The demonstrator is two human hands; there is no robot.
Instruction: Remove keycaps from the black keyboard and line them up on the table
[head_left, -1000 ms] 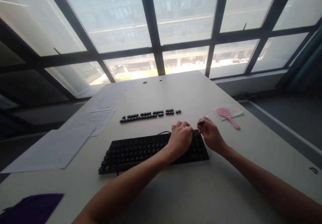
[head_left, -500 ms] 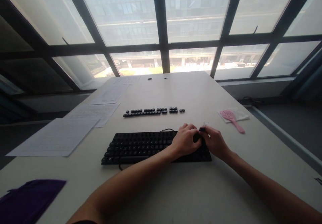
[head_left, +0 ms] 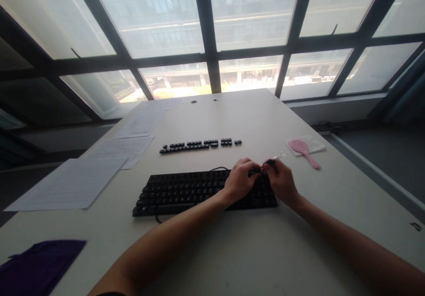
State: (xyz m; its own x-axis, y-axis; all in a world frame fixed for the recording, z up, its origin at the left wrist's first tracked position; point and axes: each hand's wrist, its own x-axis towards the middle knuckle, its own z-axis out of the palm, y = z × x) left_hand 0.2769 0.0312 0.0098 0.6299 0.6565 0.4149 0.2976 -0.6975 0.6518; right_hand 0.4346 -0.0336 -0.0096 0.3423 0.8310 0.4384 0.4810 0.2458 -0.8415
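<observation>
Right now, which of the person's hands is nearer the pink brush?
The right hand. It is left of and nearer the camera than the pink brush, holding a small tool; the left hand is farther left, over the keyboard.

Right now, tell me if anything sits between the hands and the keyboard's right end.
Nothing visible does. The left hand and right hand are already over the right end of the keyboard; the right hand pinches a small wire tool above it.

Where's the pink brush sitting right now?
In the head view, the pink brush lies on a white sheet at the table's right side, beyond the right hand and right of the keyboard.
</observation>
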